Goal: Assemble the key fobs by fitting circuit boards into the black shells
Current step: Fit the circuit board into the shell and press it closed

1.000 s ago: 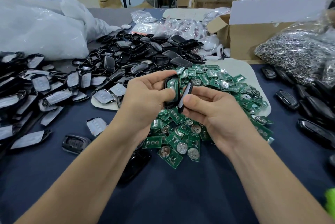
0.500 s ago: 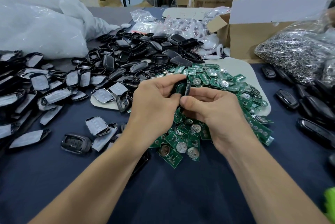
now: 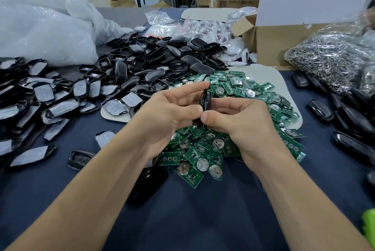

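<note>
Both hands hold one black key fob (image 3: pixel 205 100) edge-on above a heap of green circuit boards (image 3: pixel 233 116). My left hand (image 3: pixel 168 116) grips its left half and my right hand (image 3: pixel 237 118) grips its right half, thumbs meeting at the near edge. The two shell halves lie pressed together; the board inside is hidden. Empty black shells (image 3: pixel 154 63) are piled behind the hands.
Film-covered shell halves (image 3: pixel 40 96) spread over the left of the blue table (image 3: pixel 203 220). Assembled fobs (image 3: pixel 349 129) lie at the right. A bag of metal rings (image 3: pixel 332 61), a cardboard box (image 3: pixel 284 33) and white plastic bags (image 3: pixel 44 33) stand behind.
The two shell halves, held apart with the green board showing a second ago, have been brought together into one closed fob between both hands.
</note>
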The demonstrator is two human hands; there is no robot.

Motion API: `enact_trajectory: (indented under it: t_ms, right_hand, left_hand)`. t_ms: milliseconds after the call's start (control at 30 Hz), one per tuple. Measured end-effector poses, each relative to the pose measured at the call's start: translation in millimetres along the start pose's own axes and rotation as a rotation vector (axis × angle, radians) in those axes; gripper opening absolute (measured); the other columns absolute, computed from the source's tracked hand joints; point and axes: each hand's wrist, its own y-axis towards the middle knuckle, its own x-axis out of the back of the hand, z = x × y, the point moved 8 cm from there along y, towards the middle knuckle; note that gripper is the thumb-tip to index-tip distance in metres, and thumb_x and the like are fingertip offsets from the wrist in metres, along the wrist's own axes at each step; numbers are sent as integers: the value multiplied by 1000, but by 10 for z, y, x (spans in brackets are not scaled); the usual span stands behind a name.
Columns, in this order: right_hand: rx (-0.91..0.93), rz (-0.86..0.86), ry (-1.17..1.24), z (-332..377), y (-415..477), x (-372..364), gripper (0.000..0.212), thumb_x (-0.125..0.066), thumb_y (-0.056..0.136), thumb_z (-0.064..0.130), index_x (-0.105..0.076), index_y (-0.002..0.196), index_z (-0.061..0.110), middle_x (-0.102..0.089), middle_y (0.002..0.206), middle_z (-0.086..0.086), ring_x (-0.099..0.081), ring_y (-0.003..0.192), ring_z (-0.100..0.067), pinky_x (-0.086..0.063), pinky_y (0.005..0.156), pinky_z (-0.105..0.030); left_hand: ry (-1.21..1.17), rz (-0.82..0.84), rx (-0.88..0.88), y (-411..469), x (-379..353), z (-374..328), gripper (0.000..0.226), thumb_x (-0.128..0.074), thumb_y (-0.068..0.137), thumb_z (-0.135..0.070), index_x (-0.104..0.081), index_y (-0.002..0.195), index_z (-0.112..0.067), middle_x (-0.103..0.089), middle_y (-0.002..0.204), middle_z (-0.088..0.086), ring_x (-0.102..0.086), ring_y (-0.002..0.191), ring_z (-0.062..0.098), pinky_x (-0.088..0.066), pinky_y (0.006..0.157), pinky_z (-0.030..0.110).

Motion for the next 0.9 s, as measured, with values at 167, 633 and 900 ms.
enact_trajectory:
  t_ms: [167,633,900]
  right_hand:
    - [12,48,-5,15,-3,-12,27,-93,66,4,-84,86,19,-81,85,-4,-79,81,-19,-58,71,-20]
    - [66,-22,-225,33,7,52,28,-96,61,19,-84,84,30,-80,83,13,-76,85,-3,-62,82,-35]
    - [74,-5,-295,86,-21,40,27,-96,64,18,-84,83,32,-79,82,17,-75,84,0,-62,85,-37]
  left_hand:
    - [85,31,-8,5,124,0,57,-79,72,-9,-72,127,-20,-77,121,5,-74,112,26,-62,93,36]
    - [57,-44,-79,13,66,16,43,-76,74,-8,-76,116,-16,-79,112,10,-77,103,26,-64,79,32]
    - [85,-84,-88,-1,50,12,36,-71,86,9,-78,115,-12,-79,113,13,-78,99,27,-64,76,31]
